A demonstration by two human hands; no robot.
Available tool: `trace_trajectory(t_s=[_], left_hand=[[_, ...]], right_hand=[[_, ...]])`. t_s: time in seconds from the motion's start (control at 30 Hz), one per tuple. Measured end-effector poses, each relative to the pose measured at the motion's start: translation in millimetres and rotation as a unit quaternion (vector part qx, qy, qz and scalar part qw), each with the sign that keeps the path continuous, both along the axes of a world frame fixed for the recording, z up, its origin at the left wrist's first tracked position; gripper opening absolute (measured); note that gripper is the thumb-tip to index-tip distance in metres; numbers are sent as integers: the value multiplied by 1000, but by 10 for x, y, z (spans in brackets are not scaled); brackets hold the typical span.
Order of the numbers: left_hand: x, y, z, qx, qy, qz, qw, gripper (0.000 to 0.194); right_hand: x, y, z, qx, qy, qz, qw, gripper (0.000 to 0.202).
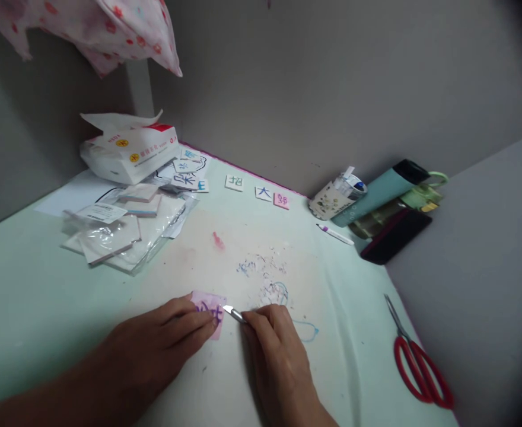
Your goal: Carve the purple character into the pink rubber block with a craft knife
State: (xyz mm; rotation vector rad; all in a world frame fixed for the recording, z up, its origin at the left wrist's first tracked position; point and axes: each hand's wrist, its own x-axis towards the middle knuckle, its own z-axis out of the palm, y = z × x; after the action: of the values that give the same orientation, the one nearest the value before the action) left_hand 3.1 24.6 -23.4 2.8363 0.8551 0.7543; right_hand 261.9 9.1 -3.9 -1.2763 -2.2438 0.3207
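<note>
My left hand [174,332] presses its fingers onto a flat pink square [210,299], holding it against the table. Purple pen strokes of a written character show on the square, partly covered by my fingers. My right hand [279,350] is closed round a slim silver craft knife [235,314]. The blade tip is at the square's right edge, by the purple strokes; whether it cuts in is too small to tell. Crumbs of shavings [274,290] lie just beyond my right hand.
Small character tiles [234,182] line the back edge. At left are a tissue pack [131,154] and bagged blank blocks [110,237]. A pen cup [337,197], a teal bottle [379,193], a marker [334,234], a dark phone-like slab [394,236] and red-handled scissors [421,367] are at right.
</note>
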Motion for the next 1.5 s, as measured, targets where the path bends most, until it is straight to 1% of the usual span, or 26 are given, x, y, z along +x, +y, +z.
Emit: trace_trajectory(t_s=[0.03,0.13,0.17,0.23,0.37,0.5,0.67,0.9,1.03,1.17,1.3,1.4,1.5], left_hand=[[12,-9,-4,-1,-6,4,1000,48],[44,-35,-1,-8,-35,39,999,50],[46,-35,6,-19,-27,43,999,51],[35,-20,28,-14,2,14,1000,50],[-5,25,57,-20,8,7,1000,45],[-13,24,42,-20,-4,-9,1000,43],[-2,18,34,-10,11,9,1000,45],[-7,38,73,-22,4,-2,1000,44],[16,37,85,-11,-2,-5,1000,43],[39,22,117,-4,15,13,1000,43],[38,19,124,14,13,-1,1000,41],[32,25,105,7,2,1,1000,44],[18,35,82,-12,1,13,1000,51]], right_hand=[[1,3,-4,-2,0,2,1000,37],[-35,17,-3,15,2,-5,1000,34],[-54,20,2,23,2,-9,1000,33],[-81,18,17,35,4,-18,999,32],[-65,-6,20,25,12,-14,1000,35],[-48,1,-8,20,1,-6,1000,33],[-121,25,-4,39,-5,-12,999,30],[-118,8,19,23,-4,-13,1000,34],[-123,12,11,1,2,-15,1000,36],[-161,37,19,12,-4,-14,1000,36],[-174,44,51,8,-7,-5,1000,37],[-159,38,64,-4,-17,-3,1000,39],[-133,36,61,3,-9,8,1000,39]])
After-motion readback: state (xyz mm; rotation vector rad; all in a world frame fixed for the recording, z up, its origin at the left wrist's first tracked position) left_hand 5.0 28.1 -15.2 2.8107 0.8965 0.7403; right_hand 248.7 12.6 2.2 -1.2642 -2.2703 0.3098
